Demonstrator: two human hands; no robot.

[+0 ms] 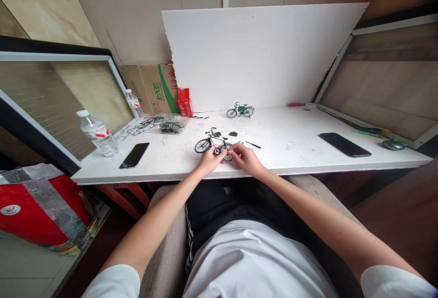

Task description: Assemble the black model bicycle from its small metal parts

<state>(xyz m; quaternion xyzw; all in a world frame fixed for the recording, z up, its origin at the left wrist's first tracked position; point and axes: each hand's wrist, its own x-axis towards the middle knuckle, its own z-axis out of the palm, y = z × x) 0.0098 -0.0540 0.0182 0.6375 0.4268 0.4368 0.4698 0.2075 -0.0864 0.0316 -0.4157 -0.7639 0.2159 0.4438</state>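
Note:
A small black model bicycle (203, 145) stands near the front edge of the white table (280, 140), its front wheel to the left. My left hand (211, 159) is closed on the lower middle of its frame. My right hand (245, 157) is closed at the rear wheel, thumb and fingertips pinched together; whatever they hold is too small to make out. Just behind the bicycle lie small black pieces (233, 133) and a thin black rod (253, 144). A green model bicycle (240, 111) stands farther back.
At the left are two water bottles (99, 134) (134, 105), a phone (134, 155), black part frames (145, 125), a plastic bag of parts (172, 125), a red box (185, 102) and a carton (155, 89). A dark phone (344, 144) and a mouse (393, 145) lie right.

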